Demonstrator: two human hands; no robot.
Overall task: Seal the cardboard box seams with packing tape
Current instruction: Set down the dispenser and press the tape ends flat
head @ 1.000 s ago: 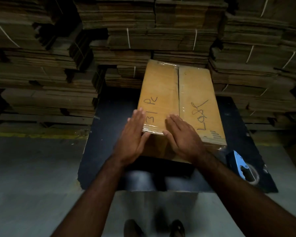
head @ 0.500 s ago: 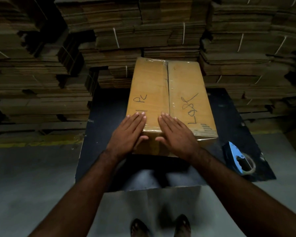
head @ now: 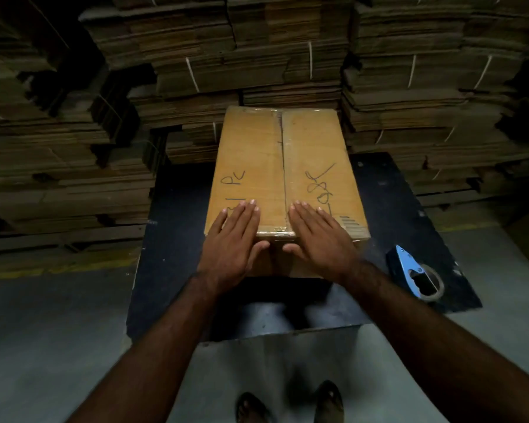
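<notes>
My left hand [head: 231, 244] and right hand [head: 318, 241] lie flat with fingers straight on the near end of the cardboard box [head: 283, 166], one on each side of its taped centre seam [head: 283, 160], thumbs hanging over the front edge and gripping nothing. The box sits in the middle of the frame on a dark desk [head: 171, 254], with the tape dispenser [head: 417, 274] lying at lower right of it, apart from my hands. Stacks of flattened cardboard [head: 257, 56] fill the upper frame behind.

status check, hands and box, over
Left hand and right hand flat on brown cardboard box. Centre seam taped. Blue tape dispenser idle on table, right.
</notes>
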